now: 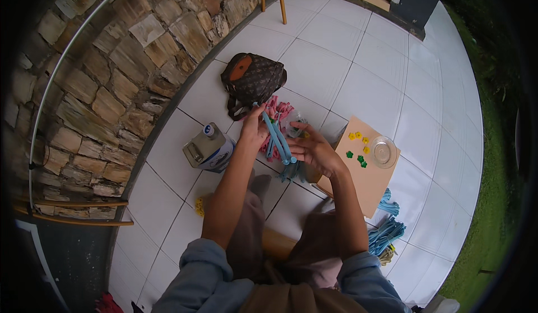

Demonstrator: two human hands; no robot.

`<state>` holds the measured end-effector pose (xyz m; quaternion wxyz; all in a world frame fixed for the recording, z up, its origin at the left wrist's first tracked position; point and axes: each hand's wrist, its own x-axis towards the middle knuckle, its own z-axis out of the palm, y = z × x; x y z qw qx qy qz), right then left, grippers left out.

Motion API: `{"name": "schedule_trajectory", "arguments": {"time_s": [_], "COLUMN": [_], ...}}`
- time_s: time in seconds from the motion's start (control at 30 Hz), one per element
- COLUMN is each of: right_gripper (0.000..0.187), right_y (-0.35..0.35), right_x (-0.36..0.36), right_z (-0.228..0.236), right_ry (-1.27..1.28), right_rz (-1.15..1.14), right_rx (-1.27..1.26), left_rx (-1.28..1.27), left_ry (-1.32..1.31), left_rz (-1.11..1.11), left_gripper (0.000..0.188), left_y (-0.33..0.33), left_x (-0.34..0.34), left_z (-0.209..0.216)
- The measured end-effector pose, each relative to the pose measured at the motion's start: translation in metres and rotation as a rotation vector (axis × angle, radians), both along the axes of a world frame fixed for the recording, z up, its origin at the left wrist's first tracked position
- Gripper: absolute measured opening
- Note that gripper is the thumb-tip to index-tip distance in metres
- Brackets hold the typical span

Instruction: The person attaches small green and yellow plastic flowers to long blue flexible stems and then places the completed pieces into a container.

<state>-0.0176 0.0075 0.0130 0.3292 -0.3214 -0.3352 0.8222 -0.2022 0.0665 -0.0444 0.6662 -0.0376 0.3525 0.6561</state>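
Note:
My left hand (255, 128) is closed around a bunch of light-blue cord-like strips (273, 135), which hangs slanting down between my hands. My right hand (318, 150) is beside the bunch's lower end, its fingers spread apart; whether the fingertips touch the strips I cannot tell. Just behind the blue strips shows a pink bundle (280, 109) of similar pieces. More blue strands (290, 173) hang or lie below the bunch, partly hidden.
At right, a tan board (367, 192) holds yellow flower pieces (358, 136), green ones (362, 164) and a clear dish (383, 151). Blue bundles (386, 232) lie beside it. A metal can (204, 149) and brown backpack (256, 76) stand left on white tiles, near a stone wall (112, 83).

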Motion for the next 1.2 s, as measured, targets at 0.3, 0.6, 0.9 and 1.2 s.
{"name": "schedule_trajectory", "arguments": {"time_s": [0.3, 0.6, 0.9, 1.2], "right_gripper": [0.056, 0.059, 0.030, 0.028], "right_y": [0.017, 0.041, 0.032, -0.025], "right_x": [-0.032, -0.047, -0.067, -0.069], "right_z": [-0.017, -0.076, -0.262, -0.364], "right_ry": [-0.114, -0.506, -0.809, -1.328], "right_rz": [0.011, -0.204, -0.375, -0.460], "right_rx": [0.131, 0.342, -0.005, 0.202], "left_rx": [0.162, 0.079, 0.022, 0.033], "left_ry": [0.189, 0.402, 1.643, 1.866], "left_rz": [-0.054, -0.443, -0.466, -0.281], "left_gripper": [0.016, 0.033, 0.037, 0.035], "left_y": [0.006, 0.018, 0.002, -0.031], "left_x": [-0.011, 0.002, -0.003, 0.017], "left_z": [0.009, -0.036, -0.223, -0.248]}}
